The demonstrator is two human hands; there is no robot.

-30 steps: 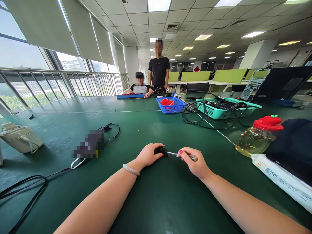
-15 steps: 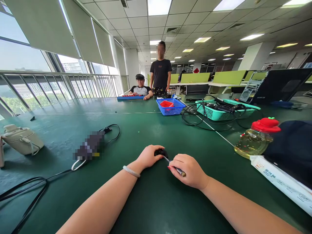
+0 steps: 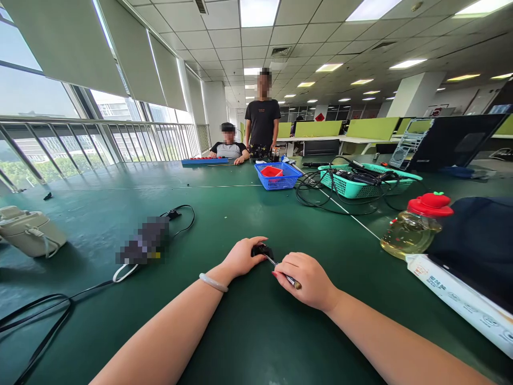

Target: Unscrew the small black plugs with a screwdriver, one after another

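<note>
At the middle of the green table, my left hand point(image 3: 240, 258) is closed around a small black object point(image 3: 262, 249), its thumb and fingers on either side. The object rests low at the tabletop; its exact kind does not show. In my right hand point(image 3: 308, 280) I grip a slim tool point(image 3: 294, 282) with a thin metal shaft and a brownish rounded end. Its shaft slants up and left, and the tip reaches the near side of the black object. Whether the tip sits inside or only touches is too small to tell.
Left of my hands lie a dark blurred device point(image 3: 146, 238) with cables and a beige bag point(image 3: 34, 230). Ahead stand a blue basket point(image 3: 278, 182) and a teal basket point(image 3: 348, 187) with cables. A red-lidded bottle point(image 3: 412, 230) and white box point(image 3: 460, 299) are right. Two people are beyond.
The whole view has shifted slightly. Both hands keep their grips, and the tool's tip stays at the black object.
</note>
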